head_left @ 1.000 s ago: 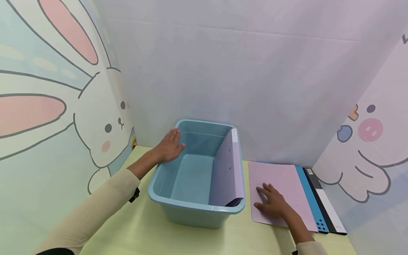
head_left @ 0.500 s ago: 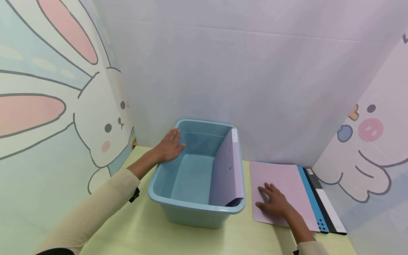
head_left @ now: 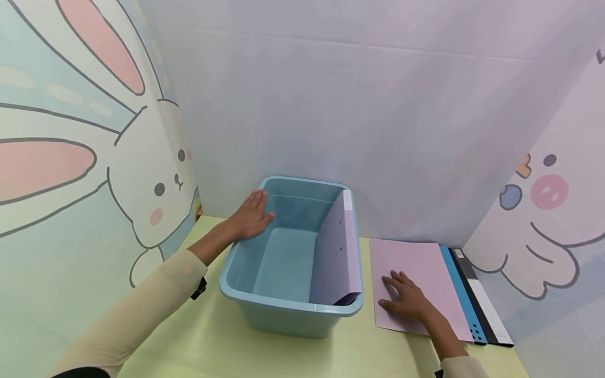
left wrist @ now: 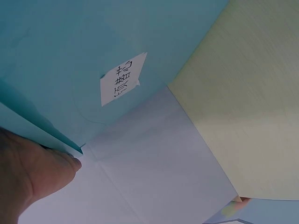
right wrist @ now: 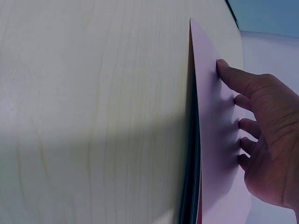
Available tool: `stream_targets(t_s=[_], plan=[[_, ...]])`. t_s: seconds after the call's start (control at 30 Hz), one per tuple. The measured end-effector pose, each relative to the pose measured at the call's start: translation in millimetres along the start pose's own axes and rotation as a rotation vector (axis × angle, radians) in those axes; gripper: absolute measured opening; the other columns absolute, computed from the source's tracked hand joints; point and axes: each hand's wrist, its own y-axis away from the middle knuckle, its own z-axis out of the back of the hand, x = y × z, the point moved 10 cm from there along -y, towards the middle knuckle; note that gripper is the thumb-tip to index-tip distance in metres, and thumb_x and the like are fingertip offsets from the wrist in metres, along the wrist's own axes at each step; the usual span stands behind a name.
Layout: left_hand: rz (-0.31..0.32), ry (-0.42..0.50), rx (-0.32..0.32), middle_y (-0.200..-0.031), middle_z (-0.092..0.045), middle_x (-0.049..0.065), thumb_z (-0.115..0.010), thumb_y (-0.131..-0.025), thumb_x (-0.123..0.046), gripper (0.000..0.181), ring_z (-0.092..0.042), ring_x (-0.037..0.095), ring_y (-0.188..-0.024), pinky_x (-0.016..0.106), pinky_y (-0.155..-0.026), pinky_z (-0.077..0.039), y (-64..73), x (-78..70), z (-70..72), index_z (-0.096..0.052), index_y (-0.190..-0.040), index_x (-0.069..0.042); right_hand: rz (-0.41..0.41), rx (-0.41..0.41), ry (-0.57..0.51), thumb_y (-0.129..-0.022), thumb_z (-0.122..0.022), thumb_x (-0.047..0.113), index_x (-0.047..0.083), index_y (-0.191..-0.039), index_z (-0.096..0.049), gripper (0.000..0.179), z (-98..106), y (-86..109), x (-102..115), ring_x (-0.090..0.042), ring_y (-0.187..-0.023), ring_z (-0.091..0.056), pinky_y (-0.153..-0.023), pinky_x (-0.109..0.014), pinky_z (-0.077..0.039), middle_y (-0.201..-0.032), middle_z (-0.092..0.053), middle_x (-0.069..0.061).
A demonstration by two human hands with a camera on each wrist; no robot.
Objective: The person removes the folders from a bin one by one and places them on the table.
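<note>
My left hand [head_left: 250, 216] lies with straight fingers on the left rim of a light blue plastic tub [head_left: 288, 303]. The left wrist view has that hand [left wrist: 35, 175] right at the rim, beside the tub's outer wall [left wrist: 60, 51]. Inside the tub, a lilac file folder [head_left: 336, 252] with a white spine label stands upright against the right wall. To the right of the tub, my right hand [head_left: 404, 298] rests its spread fingertips on a pink folder [head_left: 416, 257], the top one of a stack. The right wrist view shows thumb and fingers [right wrist: 248, 128] touching its cover [right wrist: 217, 121].
A blue spine [head_left: 465, 299] and a black-and-white folder [head_left: 487, 304] stick out to the right from under the pink one. A paper label with handwriting [left wrist: 122, 81] is stuck on the tub's outer wall. Printed cloth walls [head_left: 359, 115] close in the pale wooden table [head_left: 198, 336].
The pink folder has shifted slightly to the right together with my right hand, mostly in the first half second. My left hand and the tub stay in place.
</note>
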Motion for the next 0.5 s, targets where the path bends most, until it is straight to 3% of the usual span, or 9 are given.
stream_targets(t_s=[0.23, 0.5], plan=[[-0.004, -0.003, 0.000, -0.185, -0.002, 0.038, -0.035, -0.122, -0.032, 0.077, 0.001, 0.054, -0.176, 0.064, -0.144, -0.005, -0.2, -0.3, -0.6, -0.006, -0.172, 0.020, -0.005, -0.004, 0.003, -0.097, -0.086, 0.048, 0.002, -0.161, -0.059, 0.084, 7.9, -0.4, 5.0, -0.066, -0.164, -0.030, -0.126, -0.086, -0.031, -0.175, -0.042, -0.035], [-0.013, 0.002, -0.006, -0.185, -0.003, 0.038, -0.035, -0.122, -0.031, 0.077, 0.000, 0.054, -0.176, 0.064, -0.144, -0.005, 1.1, 0.0, 1.5, -0.007, -0.172, 0.020, 0.070, -0.102, -0.035, -0.103, -0.083, 0.032, -0.003, -0.155, -0.063, 0.066, 39.2, -6.4, 21.8, -0.067, -0.151, -0.049, -0.120, -0.080, -0.044, -0.163, -0.055, -0.039]])
